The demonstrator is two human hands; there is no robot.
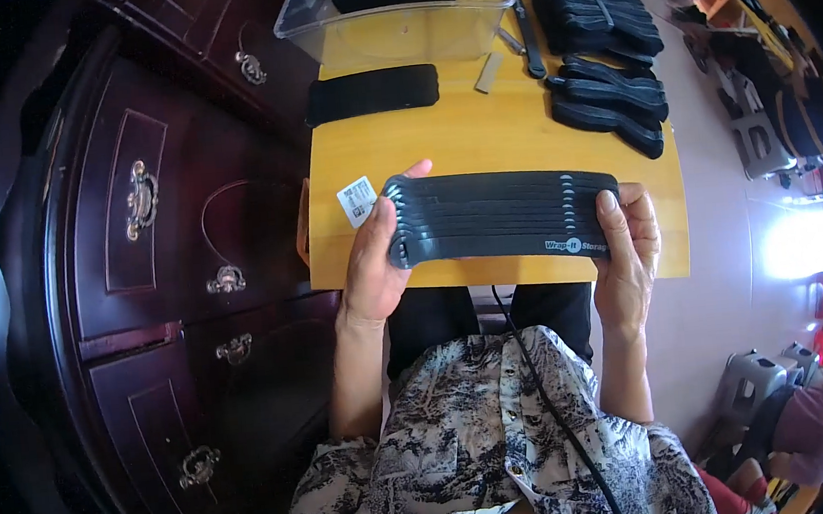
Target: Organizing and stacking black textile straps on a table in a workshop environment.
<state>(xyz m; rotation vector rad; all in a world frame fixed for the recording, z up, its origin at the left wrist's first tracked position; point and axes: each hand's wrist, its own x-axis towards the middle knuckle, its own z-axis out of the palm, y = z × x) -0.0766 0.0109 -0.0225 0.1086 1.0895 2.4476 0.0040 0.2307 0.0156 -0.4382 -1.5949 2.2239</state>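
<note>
Held level over the near part of the yellow table (508, 131) is a fanned stack of black straps (486, 213), with rounded ends and a row of slots at the right. My left hand (370, 272) grips its left end, thumb on top. The right end is pinched between the thumb and fingers of my right hand (627, 263). A white printed label (358, 201) shows just beside my left hand; whether it is attached to the straps I cannot tell. Beyond them lies a flat black stack (373, 94).
A clear plastic bin (397, 38) with black bundles stands at the far edge. Bundled black straps (596, 16) and a second pile (608, 103) lie far right, near a loose strap (530, 41) and beige strip (488, 72). A dark wooden cabinet (158, 269) borders the left.
</note>
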